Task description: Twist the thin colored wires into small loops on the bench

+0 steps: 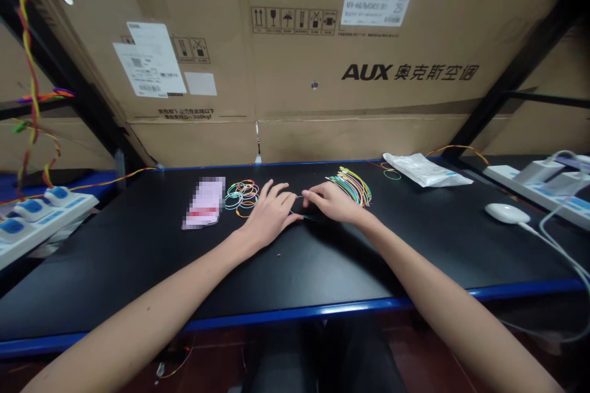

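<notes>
Between my two hands runs a thin green-blue wire (300, 197), low over the black tabletop. My right hand (335, 201) pinches it at the fingertips. My left hand (270, 215) has its fingers spread and its thumb stretched out, with index finger and thumb near the wire; whether they touch it I cannot make out. Beside the left hand lies a loose pile of coiled wire loops (240, 195) in several colours. Just behind my right hand rests a bundle of multicoloured wires (357, 187), partly hidden by it.
A pale phone-shaped object (204, 202), blurred out, lies left of the loops. Farther right are a white plastic packet (426, 170), a white rounded device (507, 214) with a cable, and a power strip (544, 193). Another power strip (41, 215) stands left. Cardboard (295, 95) walls the back.
</notes>
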`<state>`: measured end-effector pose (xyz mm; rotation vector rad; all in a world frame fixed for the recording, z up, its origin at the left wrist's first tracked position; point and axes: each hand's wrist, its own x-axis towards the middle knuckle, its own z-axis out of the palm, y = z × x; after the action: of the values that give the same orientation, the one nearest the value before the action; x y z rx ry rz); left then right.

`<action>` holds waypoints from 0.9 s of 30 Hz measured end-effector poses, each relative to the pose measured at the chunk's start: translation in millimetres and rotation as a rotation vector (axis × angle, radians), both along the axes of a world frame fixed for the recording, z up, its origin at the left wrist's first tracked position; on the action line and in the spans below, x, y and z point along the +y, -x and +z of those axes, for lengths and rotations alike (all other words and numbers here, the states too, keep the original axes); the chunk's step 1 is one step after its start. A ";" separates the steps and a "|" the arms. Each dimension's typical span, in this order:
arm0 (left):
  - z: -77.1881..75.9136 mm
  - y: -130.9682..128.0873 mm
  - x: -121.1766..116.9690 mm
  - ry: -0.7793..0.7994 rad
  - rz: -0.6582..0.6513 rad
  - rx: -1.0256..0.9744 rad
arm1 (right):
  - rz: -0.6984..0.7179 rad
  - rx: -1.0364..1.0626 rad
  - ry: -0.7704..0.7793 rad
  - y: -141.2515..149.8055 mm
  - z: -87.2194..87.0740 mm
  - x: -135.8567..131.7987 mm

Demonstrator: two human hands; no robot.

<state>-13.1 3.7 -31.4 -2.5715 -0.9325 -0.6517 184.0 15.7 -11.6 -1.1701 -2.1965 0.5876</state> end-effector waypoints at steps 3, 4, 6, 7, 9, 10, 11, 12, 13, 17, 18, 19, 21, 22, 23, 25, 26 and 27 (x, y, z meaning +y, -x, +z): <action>-0.3 0.2 0.4 0.000 0.005 -0.007 | -0.063 0.005 -0.037 1.7 -1.1 1.1; -0.8 0.1 0.4 0.004 0.010 -0.010 | -0.083 0.012 -0.054 2.6 -1.6 1.3; -2.5 0.2 0.7 0.018 0.015 -0.019 | -0.113 0.027 -0.090 3.8 -2.3 2.1; -3.7 0.4 0.9 0.029 0.015 -0.025 | -0.125 0.036 -0.106 3.9 -2.4 3.0; -6.7 0.7 1.7 0.052 0.025 -0.046 | -0.154 0.057 -0.123 2.4 -2.5 5.8; -8.2 0.9 2.1 0.063 0.038 -0.061 | -0.179 0.069 -0.123 0.8 -2.6 7.8; -9.5 1.0 2.4 0.075 0.055 -0.076 | -0.212 0.076 -0.119 -1.4 -2.9 10.2; -10.6 1.0 2.7 0.088 0.072 -0.092 | -0.248 0.081 -0.112 -4.2 -3.2 12.9; -11.4 1.0 2.8 0.104 0.081 -0.107 | -0.286 0.078 -0.105 -7.5 -3.6 15.8; -11.3 0.2 1.7 0.182 -0.001 -0.136 | -0.407 0.051 -0.077 -23.4 -4.8 26.4; -10.8 -0.1 1.2 0.197 -0.034 -0.132 | -0.435 0.053 -0.069 -27.8 -4.3 28.5; -10.3 -0.5 0.7 0.208 -0.062 -0.124 | -0.468 0.061 -0.061 -32.4 -3.1 30.1; -9.5 -1.0 -0.2 0.220 -0.097 -0.110 | -0.519 0.115 -0.055 -41.2 1.0 32.1; -9.3 -1.2 -0.6 0.225 -0.110 -0.104 | -0.527 0.158 -0.061 -45.2 3.7 32.4; -9.1 -1.3 -0.9 0.233 -0.125 -0.097 | -0.522 0.222 -0.062 -48.6 6.7 32.3; -8.8 -1.6 -1.6 0.247 -0.151 -0.079 | -0.488 0.349 -0.038 -52.9 11.9 31.4; -8.7 -1.7 -2.0 0.253 -0.160 -0.072 | -0.469 0.412 -0.014 -53.7 13.7 31.0; -8.6 -1.9 -2.4 0.257 -0.165 -0.068 | -0.445 0.478 0.018 -53.7 14.7 30.6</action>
<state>-11.2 1.3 -40.1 -2.8948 -0.8825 -0.7087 237.7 46.3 3.0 -1.3135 -1.4774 0.6150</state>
